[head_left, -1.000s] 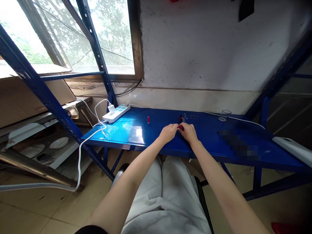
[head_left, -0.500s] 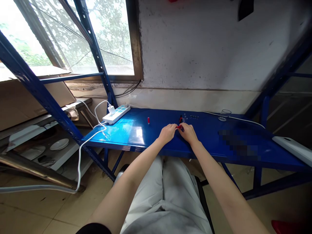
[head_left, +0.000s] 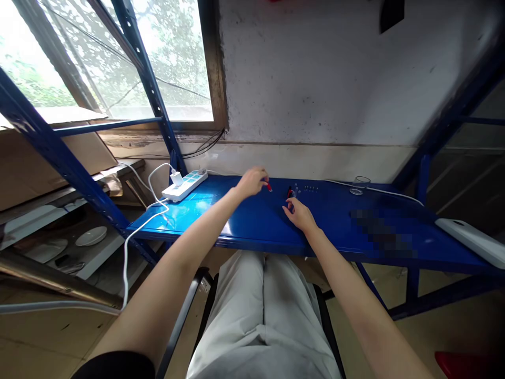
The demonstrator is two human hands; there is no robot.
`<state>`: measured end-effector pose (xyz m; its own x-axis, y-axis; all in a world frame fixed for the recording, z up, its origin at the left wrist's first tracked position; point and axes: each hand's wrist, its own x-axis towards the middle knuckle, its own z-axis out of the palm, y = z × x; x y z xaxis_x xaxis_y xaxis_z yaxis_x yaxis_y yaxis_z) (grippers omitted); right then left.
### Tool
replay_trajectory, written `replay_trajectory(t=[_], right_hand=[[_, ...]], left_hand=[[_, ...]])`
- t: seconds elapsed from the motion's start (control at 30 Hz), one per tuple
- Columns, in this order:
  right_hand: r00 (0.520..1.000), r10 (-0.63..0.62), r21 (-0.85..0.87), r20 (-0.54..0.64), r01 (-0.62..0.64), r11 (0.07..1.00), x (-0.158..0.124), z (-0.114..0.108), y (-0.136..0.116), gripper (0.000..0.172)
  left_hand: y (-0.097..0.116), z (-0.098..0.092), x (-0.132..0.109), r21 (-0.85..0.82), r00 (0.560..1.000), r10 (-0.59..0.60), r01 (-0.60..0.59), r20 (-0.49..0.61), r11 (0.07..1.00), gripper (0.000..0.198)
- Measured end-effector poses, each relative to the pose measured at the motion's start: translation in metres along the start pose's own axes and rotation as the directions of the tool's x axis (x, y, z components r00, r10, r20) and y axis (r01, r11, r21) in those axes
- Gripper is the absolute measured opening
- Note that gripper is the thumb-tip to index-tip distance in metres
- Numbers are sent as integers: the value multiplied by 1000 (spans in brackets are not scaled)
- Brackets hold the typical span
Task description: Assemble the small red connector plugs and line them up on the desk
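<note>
My left hand (head_left: 251, 182) is over the back of the blue table, its fingers pinched on a small red cylinder (head_left: 269, 187) with a pale tip. The cylinder slants down towards the tabletop, and I cannot make out its exact kind. Lower and to the right, my right hand (head_left: 300, 215) hovers near the table with thumb and forefinger apart and nothing visible between them. Just behind it stand small red and black pieces (head_left: 290, 191). Beside these are little clear pieces (head_left: 296, 187) and a row of several tiny pale ones (head_left: 311, 188).
A white power strip (head_left: 184, 186) with a plugged-in cable lies on the left of the blue table (head_left: 252, 223). At the back right stands a clear glass (head_left: 360, 185). A blurred dark patch (head_left: 381, 231) and a white object (head_left: 471, 239) are further right.
My hands were together on a red piece and have parted. The left moved left and back, holding a red cylinder; the right stayed, its fingers loosened. My left arm now covers where a red piece stood.
</note>
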<state>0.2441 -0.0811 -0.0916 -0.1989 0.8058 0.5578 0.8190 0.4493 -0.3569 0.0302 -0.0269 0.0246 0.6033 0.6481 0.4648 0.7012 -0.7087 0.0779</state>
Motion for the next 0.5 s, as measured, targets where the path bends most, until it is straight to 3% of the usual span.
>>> replay_trajectory(t=[0.07, 0.17, 0.3, 0.5], right_hand=[[999, 19, 1, 32, -19, 1000, 0, -1, -1, 30], [998, 36, -7, 50, -36, 999, 0, -3, -3, 30], [996, 61, -14, 57, -60, 998, 0, -3, -3, 29], [996, 65, -3, 64, -65, 998, 0, -5, -4, 28]], left_hand=[[-15, -18, 7, 82, 996, -86, 83, 33, 993, 14], [-30, -28, 7, 225, 964, -188, 144, 188, 964, 13], [-38, -20, -3, 354, 896, -275, 145, 349, 924, 17], [-42, -6, -12, 395, 871, -332, 180, 361, 901, 15]])
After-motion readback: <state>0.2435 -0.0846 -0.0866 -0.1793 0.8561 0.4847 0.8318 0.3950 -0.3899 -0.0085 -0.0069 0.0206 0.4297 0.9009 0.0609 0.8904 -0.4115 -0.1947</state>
